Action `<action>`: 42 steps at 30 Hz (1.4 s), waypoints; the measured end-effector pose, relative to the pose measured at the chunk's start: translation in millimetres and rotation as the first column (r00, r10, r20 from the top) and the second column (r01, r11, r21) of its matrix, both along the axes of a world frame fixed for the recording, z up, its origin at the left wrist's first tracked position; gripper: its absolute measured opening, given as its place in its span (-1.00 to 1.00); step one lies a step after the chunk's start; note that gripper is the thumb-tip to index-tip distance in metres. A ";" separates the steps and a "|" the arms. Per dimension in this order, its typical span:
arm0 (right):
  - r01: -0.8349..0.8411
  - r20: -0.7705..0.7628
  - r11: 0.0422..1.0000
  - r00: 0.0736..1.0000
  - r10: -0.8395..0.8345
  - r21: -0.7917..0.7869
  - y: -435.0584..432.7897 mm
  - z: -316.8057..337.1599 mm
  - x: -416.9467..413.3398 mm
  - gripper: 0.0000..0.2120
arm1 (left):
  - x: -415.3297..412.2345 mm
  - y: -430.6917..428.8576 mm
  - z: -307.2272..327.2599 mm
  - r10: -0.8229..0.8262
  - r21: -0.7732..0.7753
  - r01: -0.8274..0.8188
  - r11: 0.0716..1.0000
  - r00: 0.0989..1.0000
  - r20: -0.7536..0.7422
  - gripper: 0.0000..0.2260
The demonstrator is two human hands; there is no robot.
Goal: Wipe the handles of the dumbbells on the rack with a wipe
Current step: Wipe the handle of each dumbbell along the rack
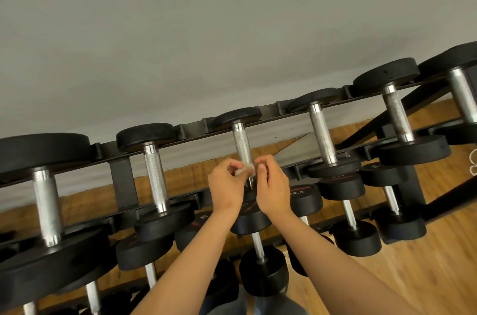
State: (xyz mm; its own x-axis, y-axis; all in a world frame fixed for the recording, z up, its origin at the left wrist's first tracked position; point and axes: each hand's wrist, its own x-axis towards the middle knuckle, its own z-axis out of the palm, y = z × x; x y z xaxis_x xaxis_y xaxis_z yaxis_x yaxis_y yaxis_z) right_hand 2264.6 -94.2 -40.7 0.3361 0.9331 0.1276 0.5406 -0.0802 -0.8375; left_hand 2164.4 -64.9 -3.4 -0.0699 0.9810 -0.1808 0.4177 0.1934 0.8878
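Both hands meet at the centre of the frame with a small white wipe between them: the left hand pinches one side between thumb and curled fingers, and the right hand pinches the other side in the same narrow way. Held like this, the wipe looks as if it is being spread or folded into a usable pad, a job that takes two hands

The wipe sits right at the lower end of the middle handle, a knurled steel bar on the top row, and partly covers it. Whether the cloth touches the metal cannot be told. The hands are probably here because this handle is the one about to be wiped

The dumbbell lies across the rack, its black ends resting on the rails, so the bar between them is bare and easy to wrap. There is open room on both sides: the left handle and the right handle stand well apart from it. The stroke is bounded by the two black ends. Below the wrists the lower dumbbells crowd close, so the forearms have less room there. A grey wall fills the upper frame and a wood floor the lower right
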 end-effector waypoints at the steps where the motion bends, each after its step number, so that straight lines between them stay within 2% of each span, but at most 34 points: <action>1: -0.001 0.001 1.000 1.000 0.001 0.002 -0.1 0.5 0.0 -0.66 | -2.9 -4.0 -1.0 -0.035 -0.023 0.035 0.999 0.999 -0.006 -0.85; 3: -0.001 0.002 1.000 1.000 0.001 -0.001 -0.5 1.4 0.1 -0.65 | -8.1 -1.9 -1.4 -0.099 -0.102 0.095 0.990 0.994 -0.042 -0.83; 5: 0.001 -0.003 1.000 1.000 -0.001 -0.013 -0.2 1.8 -0.1 -0.68 | -8.5 8.7 0.0 -0.090 -0.134 0.085 0.987 0.995 -0.035 -0.84; 10: 0.007 -0.025 1.000 1.000 -0.007 -0.008 0.3 3.6 -1.4 -0.67 | 5.7 9.4 0.4 0.124 -0.086 -0.116 0.990 0.988 0.093 -0.90; 13: 0.009 -0.031 1.000 0.999 -0.010 -0.022 0.0 3.6 -1.2 -0.65 | 6.4 -5.8 -5.7 0.126 -0.026 -0.124 0.992 0.985 0.119 -0.87; 16: 0.011 -0.031 1.000 0.999 -0.012 -0.021 0.2 3.2 -1.3 -0.66 | 5.8 -2.5 -4.7 0.105 -0.034 -0.103 0.994 0.992 0.066 -0.86; 22: 0.009 -0.013 0.999 1.000 -0.010 -0.032 0.0 3.2 -1.2 -0.85 | 16.3 28.1 3.3 0.201 -0.058 -0.196 0.979 0.974 0.105 -0.82; 25: 0.005 -0.010 0.999 1.000 -0.005 -0.034 -0.6 2.2 -0.6 -0.83 | 15.2 21.0 -1.2 0.191 -0.021 -0.190 0.982 0.971 0.146 -0.86; 28: 0.003 0.000 0.999 1.000 -0.003 -0.033 -0.4 1.2 -0.2 -0.78 | 11.2 8.2 -9.3 0.148 0.015 -0.151 0.988 0.981 0.122 -0.85; 33: 0.006 -0.010 1.000 1.000 -0.006 -0.029 -0.3 1.6 -0.3 -0.85 | 17.8 37.9 1.7 0.247 -0.083 -0.238 0.968 0.960 0.131 -0.85; 39: 0.001 -0.011 0.999 1.000 -0.002 -0.045 -0.4 3.1 -0.3 -0.82 | 28.2 54.6 8.7 0.358 -0.062 -0.354 0.933 0.902 0.239 -0.88; 42: 0.001 -0.002 1.000 1.000 -0.001 -0.025 -0.7 2.3 -1.0 -0.75 | 28.2 37.6 -0.8 0.332 -0.019 -0.336 0.942 0.916 0.224 -0.86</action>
State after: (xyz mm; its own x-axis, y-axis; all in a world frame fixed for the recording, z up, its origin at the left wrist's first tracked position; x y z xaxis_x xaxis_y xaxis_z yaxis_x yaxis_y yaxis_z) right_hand 2263.6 -94.9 -38.4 0.3377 0.9356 0.1032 0.5386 -0.1021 -0.8364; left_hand 2192.6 -27.3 -4.2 -0.3550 0.9110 -0.2100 0.1254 0.2690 0.9549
